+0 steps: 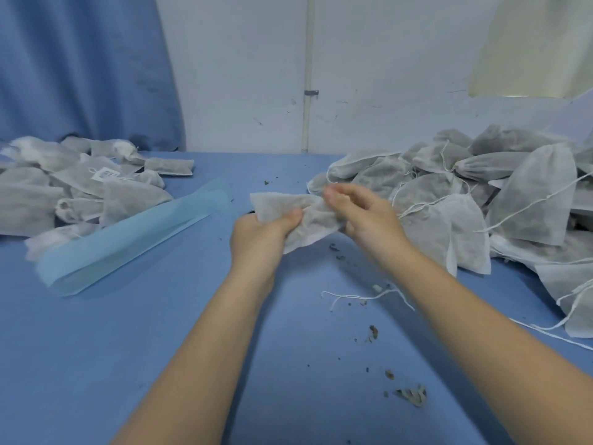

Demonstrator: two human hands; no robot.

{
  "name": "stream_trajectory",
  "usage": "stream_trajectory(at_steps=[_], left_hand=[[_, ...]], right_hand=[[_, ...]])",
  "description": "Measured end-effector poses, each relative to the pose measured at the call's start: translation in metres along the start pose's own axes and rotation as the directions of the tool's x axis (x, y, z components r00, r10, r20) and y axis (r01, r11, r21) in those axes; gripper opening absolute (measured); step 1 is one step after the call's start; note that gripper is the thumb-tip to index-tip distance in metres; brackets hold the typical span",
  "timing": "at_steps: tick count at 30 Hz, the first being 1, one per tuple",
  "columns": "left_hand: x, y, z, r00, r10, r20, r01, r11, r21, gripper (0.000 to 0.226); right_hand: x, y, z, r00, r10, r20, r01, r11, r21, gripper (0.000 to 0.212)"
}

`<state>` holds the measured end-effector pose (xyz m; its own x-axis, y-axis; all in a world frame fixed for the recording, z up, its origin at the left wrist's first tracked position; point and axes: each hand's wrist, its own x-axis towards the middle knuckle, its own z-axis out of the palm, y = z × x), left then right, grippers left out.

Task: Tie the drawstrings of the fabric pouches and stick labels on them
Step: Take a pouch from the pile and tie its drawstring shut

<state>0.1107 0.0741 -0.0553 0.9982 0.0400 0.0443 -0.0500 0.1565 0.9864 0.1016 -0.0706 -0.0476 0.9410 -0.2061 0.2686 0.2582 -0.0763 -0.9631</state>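
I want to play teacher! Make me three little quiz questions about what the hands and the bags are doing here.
1. True or false: both hands hold the same pouch.
2. Which pile has a pouch with a white label showing? A) the pile on the left B) the pile on the right
3. Fill in: the long pale blue strip lies on the table to the ____ of the hands.

Key:
1. True. The left hand grips it from below and the right hand pinches its other end.
2. A; the label is there.
3. left
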Motion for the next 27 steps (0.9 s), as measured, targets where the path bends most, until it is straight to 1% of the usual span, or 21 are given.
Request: stream_trajectory(at_steps=[1, 2, 3, 4, 5, 6, 7, 8, 9, 10, 12, 16, 18, 20, 22, 24, 25, 26, 27], left_hand=[[0.005, 0.002, -0.006, 0.998, 0.0, -0.063, -0.001, 1.0, -0.022, 0.019], [0.01, 0.004, -0.013, 0.992, -0.005, -0.126, -0.001, 0.999, -0.048, 0.021], [0.015, 0.006, -0.02, 0.982, -0.021, -0.187, 0.006, 0.997, -0.08, 0.023], [0.019, 0.007, -0.027, 0.968, -0.049, -0.245, 0.021, 0.993, -0.119, 0.025], [0.023, 0.008, -0.033, 0.953, -0.085, -0.292, 0.037, 0.985, -0.168, 0.026], [0.026, 0.009, -0.039, 0.938, -0.124, -0.323, 0.05, 0.973, -0.226, 0.027], [0.028, 0.01, -0.044, 0.928, -0.159, -0.338, 0.06, 0.956, -0.286, 0.029], [0.03, 0.011, -0.049, 0.918, -0.191, -0.347, 0.065, 0.937, -0.344, 0.03], [0.031, 0.012, -0.052, 0.91, -0.217, -0.354, 0.063, 0.915, -0.398, 0.029], [0.03, 0.012, -0.053, 0.902, -0.235, -0.361, 0.057, 0.896, -0.441, 0.026], [0.029, 0.013, -0.055, 0.895, -0.256, -0.366, 0.053, 0.875, -0.482, 0.021], [0.029, 0.013, -0.052, 0.893, -0.278, -0.353, 0.08, 0.871, -0.485, 0.013], [0.03, 0.012, -0.051, 0.895, -0.277, -0.348, 0.086, 0.876, -0.475, 0.008], [0.032, 0.009, -0.051, 0.898, -0.266, -0.352, 0.09, 0.892, -0.443, 0.011], [0.035, 0.004, -0.05, 0.904, -0.242, -0.353, 0.097, 0.919, -0.382, 0.018], [0.037, -0.001, -0.047, 0.912, -0.22, -0.345, 0.106, 0.941, -0.321, 0.02], [0.037, -0.002, -0.045, 0.917, -0.216, -0.335, 0.111, 0.946, -0.305, 0.022], [0.038, -0.003, -0.044, 0.921, -0.212, -0.325, 0.113, 0.947, -0.3, 0.025], [0.039, -0.004, -0.043, 0.925, -0.208, -0.318, 0.107, 0.946, -0.305, 0.026]], right_hand=[[0.007, 0.001, 0.007, 0.996, 0.086, 0.019, -0.088, 0.982, 0.17, 0.018], [0.014, 0.004, 0.014, 0.986, 0.162, 0.031, -0.164, 0.945, 0.284, 0.024], [0.02, 0.008, 0.021, 0.975, 0.219, 0.037, -0.22, 0.928, 0.301, 0.027], [0.025, 0.014, 0.027, 0.967, 0.25, 0.043, -0.254, 0.943, 0.216, 0.031], [0.029, 0.022, 0.033, 0.963, 0.26, 0.068, -0.264, 0.963, 0.057, 0.038], [0.032, 0.029, 0.037, 0.96, 0.254, 0.12, -0.238, 0.963, -0.129, 0.049], [0.033, 0.035, 0.041, 0.951, 0.25, 0.182, -0.189, 0.937, -0.294, 0.061], [0.035, 0.039, 0.046, 0.94, 0.249, 0.235, -0.136, 0.901, -0.411, 0.071], [0.036, 0.042, 0.05, 0.932, 0.243, 0.267, -0.095, 0.878, -0.469, 0.079], [0.038, 0.044, 0.055, 0.932, 0.232, 0.277, -0.071, 0.87, -0.489, 0.084], [0.042, 0.047, 0.063, 0.952, 0.186, 0.244, -0.04, 0.864, -0.501, 0.088], [0.046, 0.053, 0.077, 0.984, 0.113, 0.135, -0.017, 0.825, -0.566, 0.092], [0.045, 0.053, 0.084, 0.991, 0.098, 0.087, -0.024, 0.789, -0.614, 0.087], [0.043, 0.053, 0.091, 0.996, 0.088, 0.029, -0.046, 0.738, -0.673, 0.082], [0.041, 0.052, 0.099, 0.995, 0.094, -0.024, -0.081, 0.675, -0.733, 0.088], [0.039, 0.052, 0.105, 0.993, 0.089, -0.073, -0.113, 0.633, -0.766, 0.094], [0.039, 0.051, 0.108, 0.992, 0.091, -0.088, -0.126, 0.635, -0.762, 0.094], [0.038, 0.051, 0.109, 0.991, 0.099, -0.092, -0.135, 0.661, -0.738, 0.092], [0.038, 0.051, 0.108, 0.99, 0.114, -0.083, -0.14, 0.71, -0.69, 0.091]])
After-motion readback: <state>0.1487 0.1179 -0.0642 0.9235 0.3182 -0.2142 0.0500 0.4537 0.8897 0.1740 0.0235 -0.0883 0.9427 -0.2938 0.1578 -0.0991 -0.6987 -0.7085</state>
